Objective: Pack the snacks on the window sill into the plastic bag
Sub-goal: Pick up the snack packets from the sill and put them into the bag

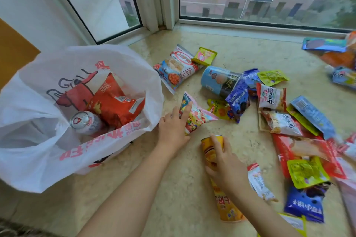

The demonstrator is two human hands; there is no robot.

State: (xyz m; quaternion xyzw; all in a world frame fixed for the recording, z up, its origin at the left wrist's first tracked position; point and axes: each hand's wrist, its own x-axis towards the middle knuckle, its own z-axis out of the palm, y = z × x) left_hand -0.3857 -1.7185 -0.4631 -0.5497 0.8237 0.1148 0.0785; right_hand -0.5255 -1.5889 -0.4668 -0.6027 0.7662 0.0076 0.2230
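Observation:
A white plastic bag (38, 159) with red print stands open at the left of the marble sill; inside lie a red snack pack (115, 104) and a silver drink can (84, 121). My left hand (173, 129) grips a pink, colourful snack packet (198, 115) just right of the bag's mouth. My right hand (225, 167) is curled round a yellow chip tube (225, 204) lying on the sill. Several loose snack packets are scattered to the right, among them a blue cylinder tub (217, 81) on its side and a white shrimp-cracker bag (177, 67).
Window frames and glass close off the back of the sill (250, 48). More packets pile at the far right edge (337, 52) and the near right (306, 173). A brown board (13, 48) stands at the left wall. Bare marble shows between my arms.

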